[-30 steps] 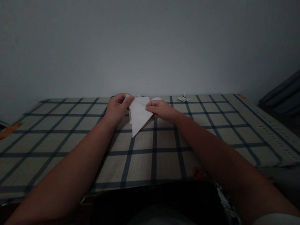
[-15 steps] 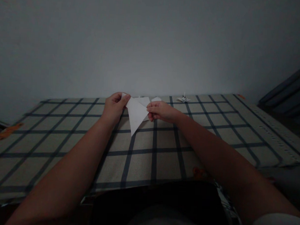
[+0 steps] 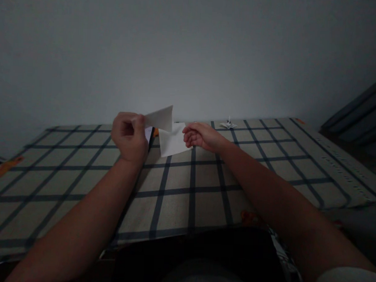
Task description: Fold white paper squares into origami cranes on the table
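I hold a white sheet of paper between both hands above a checked tablecloth. My left hand is raised and pinches one flap of the paper, lifted up to the left. My right hand pinches the paper's right edge, fingers curled. The lower part of the paper hangs just above the cloth. The room is dim.
A small folded white paper figure sits at the back of the table near the plain wall. Orange marks show on the cloth at the far left and near the front edge. A dark slanted object stands at right.
The folded triangle has been opened up: my left hand rose and moved left, pulling a flap of the paper up. My right hand stayed in nearly the same place.
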Demonstrator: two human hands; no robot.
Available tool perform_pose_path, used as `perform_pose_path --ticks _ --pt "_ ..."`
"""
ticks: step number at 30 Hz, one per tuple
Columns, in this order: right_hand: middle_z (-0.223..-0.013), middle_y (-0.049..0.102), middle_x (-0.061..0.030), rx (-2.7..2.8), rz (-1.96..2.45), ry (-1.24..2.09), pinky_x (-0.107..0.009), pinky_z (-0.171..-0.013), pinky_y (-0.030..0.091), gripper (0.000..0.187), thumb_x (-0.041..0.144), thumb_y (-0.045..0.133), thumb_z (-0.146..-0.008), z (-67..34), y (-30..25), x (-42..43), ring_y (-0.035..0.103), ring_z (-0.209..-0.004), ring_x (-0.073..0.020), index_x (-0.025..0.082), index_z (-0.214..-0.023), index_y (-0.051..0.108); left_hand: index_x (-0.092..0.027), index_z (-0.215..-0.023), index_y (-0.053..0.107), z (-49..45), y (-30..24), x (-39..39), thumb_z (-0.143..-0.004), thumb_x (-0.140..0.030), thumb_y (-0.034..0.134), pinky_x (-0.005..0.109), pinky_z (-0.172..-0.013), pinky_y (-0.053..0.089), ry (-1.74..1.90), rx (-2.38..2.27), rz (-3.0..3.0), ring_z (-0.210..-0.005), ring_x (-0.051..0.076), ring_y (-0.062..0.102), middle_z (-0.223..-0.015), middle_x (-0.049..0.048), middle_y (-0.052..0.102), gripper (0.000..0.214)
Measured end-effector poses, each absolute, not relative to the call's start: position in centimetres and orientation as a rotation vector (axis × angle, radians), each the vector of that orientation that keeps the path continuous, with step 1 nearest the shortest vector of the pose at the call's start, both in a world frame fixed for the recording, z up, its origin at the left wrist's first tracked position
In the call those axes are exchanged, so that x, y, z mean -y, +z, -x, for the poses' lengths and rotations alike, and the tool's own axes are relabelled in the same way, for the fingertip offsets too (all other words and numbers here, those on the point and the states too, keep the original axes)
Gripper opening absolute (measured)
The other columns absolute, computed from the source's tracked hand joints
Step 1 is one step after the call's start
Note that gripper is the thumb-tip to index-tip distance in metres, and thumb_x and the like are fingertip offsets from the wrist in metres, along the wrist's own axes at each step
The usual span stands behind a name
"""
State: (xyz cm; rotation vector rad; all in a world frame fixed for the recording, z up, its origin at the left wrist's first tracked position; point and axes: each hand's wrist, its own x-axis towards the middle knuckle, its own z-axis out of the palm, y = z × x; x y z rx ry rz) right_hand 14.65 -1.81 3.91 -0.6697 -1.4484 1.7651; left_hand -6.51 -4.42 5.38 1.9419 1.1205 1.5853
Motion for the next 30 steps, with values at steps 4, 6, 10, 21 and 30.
perform_pose_path --ticks 4,6,10,21,30 --pt "-0.078 0.070 -0.0085 1.423 0.722 1.773 -0.029 -0.067 0.056 0.038 0.051 0.058 -0.090 -13.9 3.6 2.0 0.065 -0.067 -0.0143 0.013 -0.087 0.063 -0.023 -0.074 0.063 5.1 4.6 5.2 -0.079 -0.039 0.066 0.031 -0.062 0.044 1.526 -1.087 -2.128 -0.072 0.019 0.058 -0.077 0.0047 0.062 0.017" --pt "-0.076 0.069 -0.0062 1.368 0.740 1.710 -0.026 -0.066 0.055 0.027 0.039 0.067 -0.086 -13.6 3.2 1.9 0.064 -0.066 -0.0123 0.013 -0.084 0.064 -0.024 -0.072 0.064 4.7 4.1 5.5 -0.079 -0.039 0.067 0.033 -0.065 0.045 1.460 -1.054 -2.276 -0.073 0.020 0.058 -0.076 0.0052 0.062 0.017" --pt "-0.080 0.070 -0.0064 1.314 0.755 1.657 -0.028 -0.069 0.056 0.018 0.029 0.070 -0.084 -13.5 2.7 1.4 0.065 -0.069 -0.0133 0.012 -0.089 0.065 -0.023 -0.069 0.067 5.0 3.6 6.0 -0.081 -0.036 0.064 0.036 -0.073 0.044 1.364 -0.842 -2.682 -0.075 0.020 0.056 -0.079 0.0059 0.063 0.018" --pt "-0.071 0.067 -0.0026 1.564 0.843 1.483 -0.024 -0.058 0.052 0.012 0.025 0.068 -0.082 -13.6 2.8 1.4 0.059 -0.060 -0.0107 0.014 -0.079 0.066 -0.018 -0.077 0.064 5.6 2.4 3.1 -0.079 -0.052 0.065 0.025 -0.050 0.038 1.421 -1.130 -1.614 -0.053 0.012 0.048 -0.062 -0.0006 0.055 0.034" --pt "-0.077 0.064 0.0001 1.487 0.841 1.214 -0.022 -0.054 0.045 0.019 0.034 0.065 -0.084 -13.3 2.1 0.5 0.058 -0.063 -0.0108 0.019 -0.093 0.059 -0.015 -0.069 0.065 5.1 2.1 3.2 -0.065 -0.036 0.081 0.021 -0.050 0.040 1.445 -1.029 -1.318 -0.054 0.009 0.052 -0.064 0.0003 0.061 0.027"
